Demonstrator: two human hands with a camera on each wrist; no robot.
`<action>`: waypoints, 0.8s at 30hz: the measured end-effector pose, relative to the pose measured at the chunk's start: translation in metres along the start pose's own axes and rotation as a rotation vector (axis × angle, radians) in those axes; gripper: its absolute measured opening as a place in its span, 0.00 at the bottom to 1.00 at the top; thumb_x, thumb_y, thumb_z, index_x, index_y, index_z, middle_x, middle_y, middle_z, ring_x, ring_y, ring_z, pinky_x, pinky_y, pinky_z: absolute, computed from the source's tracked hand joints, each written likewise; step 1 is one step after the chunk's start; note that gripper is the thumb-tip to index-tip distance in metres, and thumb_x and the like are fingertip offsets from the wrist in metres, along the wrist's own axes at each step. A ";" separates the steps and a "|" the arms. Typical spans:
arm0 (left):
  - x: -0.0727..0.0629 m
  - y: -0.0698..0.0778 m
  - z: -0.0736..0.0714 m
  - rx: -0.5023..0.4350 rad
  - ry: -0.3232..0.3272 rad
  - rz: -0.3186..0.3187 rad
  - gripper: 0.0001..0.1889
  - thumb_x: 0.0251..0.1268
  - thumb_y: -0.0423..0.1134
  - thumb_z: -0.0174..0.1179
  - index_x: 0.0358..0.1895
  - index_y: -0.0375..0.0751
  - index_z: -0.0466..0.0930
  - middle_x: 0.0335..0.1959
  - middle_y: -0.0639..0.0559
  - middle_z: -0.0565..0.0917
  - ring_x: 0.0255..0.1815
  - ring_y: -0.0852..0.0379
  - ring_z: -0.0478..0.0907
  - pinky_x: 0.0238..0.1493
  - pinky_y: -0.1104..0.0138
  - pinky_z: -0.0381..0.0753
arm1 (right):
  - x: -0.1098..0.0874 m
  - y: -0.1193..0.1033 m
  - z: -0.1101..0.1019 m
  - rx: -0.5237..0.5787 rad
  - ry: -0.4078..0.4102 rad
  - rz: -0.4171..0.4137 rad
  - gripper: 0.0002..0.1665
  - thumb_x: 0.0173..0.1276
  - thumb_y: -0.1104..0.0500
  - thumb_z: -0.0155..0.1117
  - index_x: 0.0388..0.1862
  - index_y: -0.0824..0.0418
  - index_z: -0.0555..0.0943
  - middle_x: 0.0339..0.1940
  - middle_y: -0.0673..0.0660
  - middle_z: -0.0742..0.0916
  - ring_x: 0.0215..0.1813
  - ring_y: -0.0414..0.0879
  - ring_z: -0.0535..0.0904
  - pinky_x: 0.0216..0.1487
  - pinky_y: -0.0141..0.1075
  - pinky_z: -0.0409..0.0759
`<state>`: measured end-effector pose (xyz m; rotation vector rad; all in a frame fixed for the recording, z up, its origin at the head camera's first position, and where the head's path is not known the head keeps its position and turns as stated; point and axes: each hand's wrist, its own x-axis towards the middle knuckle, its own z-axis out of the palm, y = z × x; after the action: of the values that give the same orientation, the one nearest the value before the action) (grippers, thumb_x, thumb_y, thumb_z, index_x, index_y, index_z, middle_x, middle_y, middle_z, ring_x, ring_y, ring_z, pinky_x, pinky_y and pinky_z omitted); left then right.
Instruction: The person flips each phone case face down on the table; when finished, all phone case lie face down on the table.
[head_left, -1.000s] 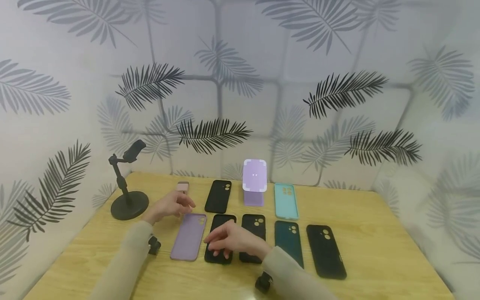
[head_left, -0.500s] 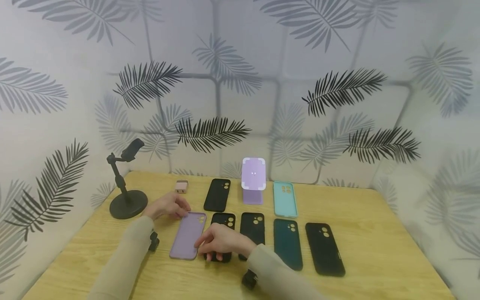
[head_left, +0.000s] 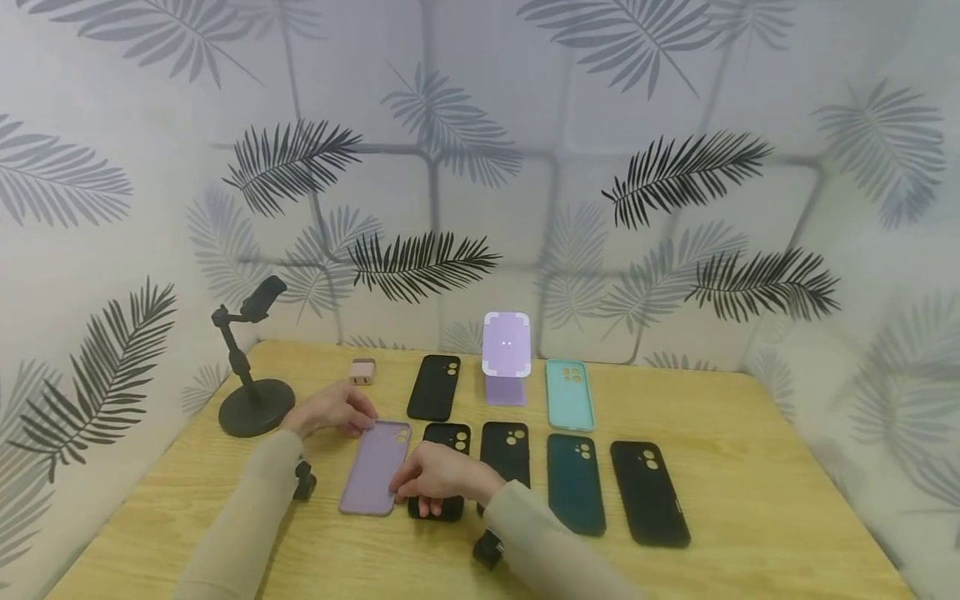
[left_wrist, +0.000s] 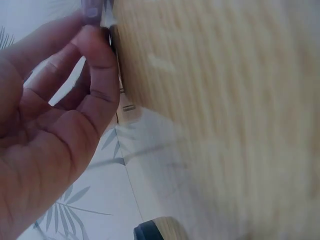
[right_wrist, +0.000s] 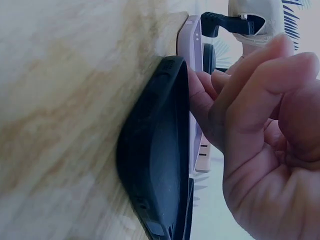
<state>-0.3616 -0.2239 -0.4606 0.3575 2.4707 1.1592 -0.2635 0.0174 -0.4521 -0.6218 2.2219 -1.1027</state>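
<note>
A lilac phone case lies on the wooden table, left of the front row of cases. At its far left corner, the fingertips of my left hand hold the edge. My right hand pinches the case's right edge near the front, reaching across a black phone case that it partly hides. In the right wrist view, thumb and finger meet at the lilac rim, beyond the black case's hollow side. The left wrist view shows curled fingers close to the tabletop.
Farther right lie another black case, a dark teal case and a black case. Behind stand a black phone holder, a pink charger plug, a black case, a lilac stand and a turquoise case.
My right hand has moved left from over the black case to the lilac case's right edge. My left hand has come down onto its far corner. The cases lie as before.
</note>
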 end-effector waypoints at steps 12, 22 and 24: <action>-0.011 -0.004 -0.008 -0.224 -0.071 0.031 0.16 0.69 0.36 0.60 0.56 0.32 0.79 0.39 0.46 0.84 0.28 0.57 0.79 0.34 0.63 0.85 | 0.000 0.003 0.002 0.113 0.009 0.002 0.08 0.69 0.61 0.65 0.43 0.62 0.88 0.21 0.55 0.87 0.14 0.39 0.76 0.12 0.27 0.69; -0.006 -0.003 -0.007 -0.354 -0.044 0.094 0.23 0.70 0.42 0.60 0.57 0.24 0.74 0.36 0.51 0.83 0.29 0.59 0.79 0.31 0.66 0.84 | 0.004 0.005 0.006 0.314 -0.030 0.005 0.27 0.73 0.43 0.57 0.47 0.67 0.85 0.35 0.58 0.90 0.28 0.45 0.87 0.18 0.30 0.79; -0.005 -0.002 -0.006 -0.380 -0.041 0.103 0.24 0.70 0.42 0.60 0.57 0.22 0.73 0.35 0.53 0.82 0.29 0.59 0.79 0.32 0.66 0.84 | 0.006 0.004 0.008 0.347 -0.039 0.004 0.30 0.72 0.40 0.57 0.47 0.68 0.85 0.36 0.59 0.89 0.30 0.49 0.88 0.21 0.33 0.82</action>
<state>-0.3603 -0.2308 -0.4573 0.3945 2.1546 1.6092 -0.2628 0.0115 -0.4614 -0.4835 1.9331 -1.4178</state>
